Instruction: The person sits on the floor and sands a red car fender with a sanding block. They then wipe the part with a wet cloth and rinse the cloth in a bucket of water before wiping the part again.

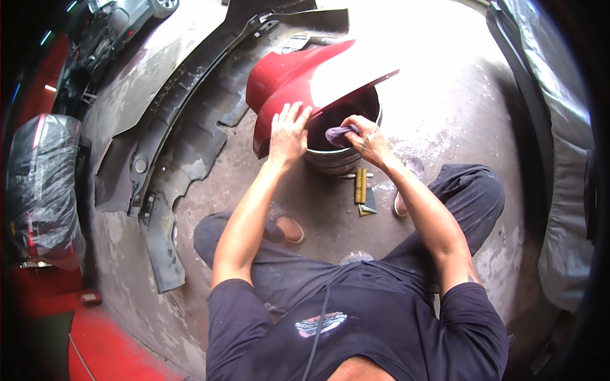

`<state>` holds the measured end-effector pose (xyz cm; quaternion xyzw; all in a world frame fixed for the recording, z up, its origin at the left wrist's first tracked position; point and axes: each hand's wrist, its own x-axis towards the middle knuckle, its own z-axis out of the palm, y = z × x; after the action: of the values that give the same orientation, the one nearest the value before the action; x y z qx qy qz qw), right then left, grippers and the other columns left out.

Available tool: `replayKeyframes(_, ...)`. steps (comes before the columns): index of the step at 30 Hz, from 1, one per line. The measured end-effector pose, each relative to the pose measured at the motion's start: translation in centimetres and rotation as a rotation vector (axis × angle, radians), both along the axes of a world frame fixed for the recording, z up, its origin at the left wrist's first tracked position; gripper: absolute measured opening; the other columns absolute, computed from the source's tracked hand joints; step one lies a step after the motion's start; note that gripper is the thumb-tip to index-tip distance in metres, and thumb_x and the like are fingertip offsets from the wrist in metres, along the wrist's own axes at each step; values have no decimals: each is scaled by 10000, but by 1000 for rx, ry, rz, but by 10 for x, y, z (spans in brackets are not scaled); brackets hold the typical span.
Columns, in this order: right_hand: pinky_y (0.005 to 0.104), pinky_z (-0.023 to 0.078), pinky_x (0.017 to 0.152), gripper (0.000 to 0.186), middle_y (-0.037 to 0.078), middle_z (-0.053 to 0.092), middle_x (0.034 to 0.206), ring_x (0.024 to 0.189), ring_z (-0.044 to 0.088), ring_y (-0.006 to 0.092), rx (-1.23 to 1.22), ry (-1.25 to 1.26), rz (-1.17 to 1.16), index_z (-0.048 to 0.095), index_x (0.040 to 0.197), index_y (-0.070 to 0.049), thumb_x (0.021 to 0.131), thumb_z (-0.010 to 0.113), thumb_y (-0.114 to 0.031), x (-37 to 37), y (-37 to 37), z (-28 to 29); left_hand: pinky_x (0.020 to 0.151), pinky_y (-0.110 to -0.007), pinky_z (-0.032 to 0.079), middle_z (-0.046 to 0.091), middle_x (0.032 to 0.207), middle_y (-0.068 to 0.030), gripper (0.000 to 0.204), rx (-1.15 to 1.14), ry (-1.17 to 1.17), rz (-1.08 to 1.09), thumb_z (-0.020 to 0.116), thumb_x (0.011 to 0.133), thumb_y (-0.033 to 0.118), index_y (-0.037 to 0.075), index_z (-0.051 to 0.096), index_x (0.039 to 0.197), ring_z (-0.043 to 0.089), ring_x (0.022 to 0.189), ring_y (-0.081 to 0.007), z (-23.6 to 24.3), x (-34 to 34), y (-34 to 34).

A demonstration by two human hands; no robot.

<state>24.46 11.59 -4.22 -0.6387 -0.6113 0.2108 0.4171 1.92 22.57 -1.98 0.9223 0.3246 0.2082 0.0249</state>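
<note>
A glossy red car body panel (279, 82) rests across a dark, round bucket (333, 165) in front of me. My left hand (289, 136) lies on the panel's near part with its fingers spread and stretched out. Over the bucket's mouth, my right hand (368, 140) pinches a crumpled purple-grey cloth (338, 134). The cloth hangs just below the panel's edge. Shadow hides the inside of the bucket. On the floor by the bucket are a yellow sanding block (361, 186) and a dark flat sheet (370, 199).
A long black bumper (171, 105) and other dark trim lie on the floor to the left. A plastic-wrapped car part (44, 184) stands at far left. Along the right side is something under a silver-grey cover (565, 190). My bent legs flank the bucket.
</note>
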Motion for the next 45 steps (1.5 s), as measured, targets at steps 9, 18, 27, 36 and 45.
replayKeyframes(9,444,535,872,184,194,686,1011,990,680,376,44,-82,-42,653,1090,-38,911,672,-80,-2,9,-8,1081,-502,440,541,1452,-169,671,-20,-145,117,737,801,57,89,567,1450,512,1339,-375,-5,-1,12)
replayKeyframes(18,462,552,851,193,187,722,999,943,711,383,-19,-364,56,674,1068,-48,886,701,-107,-24,7,15,1048,-486,473,581,1391,-122,616,-104,-214,173,712,808,60,148,615,1410,538,1276,-357,-15,-14,42)
replayKeyframes(27,483,551,838,213,218,734,990,913,720,389,-40,-344,-1,674,1079,-64,887,640,-149,-18,14,-4,1003,-517,460,581,1351,-146,560,51,-266,212,670,823,11,190,664,1355,539,1256,-367,-26,-1,36)
replayKeyframes(36,511,567,813,212,189,748,928,889,730,400,-236,-487,-17,702,957,-68,861,611,-233,-24,27,-1,916,-504,500,599,1258,-98,570,34,-195,229,623,829,-2,142,623,1381,585,1093,-351,-21,0,61)
replayKeyframes(45,505,580,746,219,182,736,835,795,731,396,-187,-549,-102,696,876,-64,850,622,-268,-29,28,-1,901,-478,515,634,1199,-110,446,284,-79,172,650,815,22,80,654,1257,608,1089,-326,-28,-8,110)
